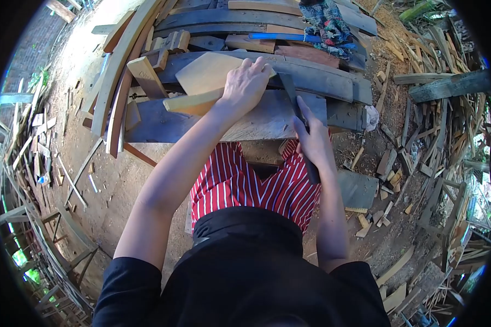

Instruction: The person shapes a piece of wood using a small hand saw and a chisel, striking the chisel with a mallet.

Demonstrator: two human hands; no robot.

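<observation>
My left hand [247, 83] is closed over a pale wooden piece [193, 102], fingers bent over its right end. Directly behind that piece lies a wide, light-coloured board [208, 71] with angled corners. In my right hand [316, 143] is a tool with a flat dark blade [287, 86] and a black handle [313, 173]. Its index finger stretches along the tool, and the blade points away from me, close to the wood's right end. Below both hands is a grey plank [163, 124], the near part of the work surface.
Long curved strips [123, 60] lean along the left side. Further grey planks [223, 20] fill the far side, with a blue strip [283, 37] and a patterned cloth [327, 24] on them. Offcuts and sawdust litter the ground; a scrap-wood pile [431, 131] stands right.
</observation>
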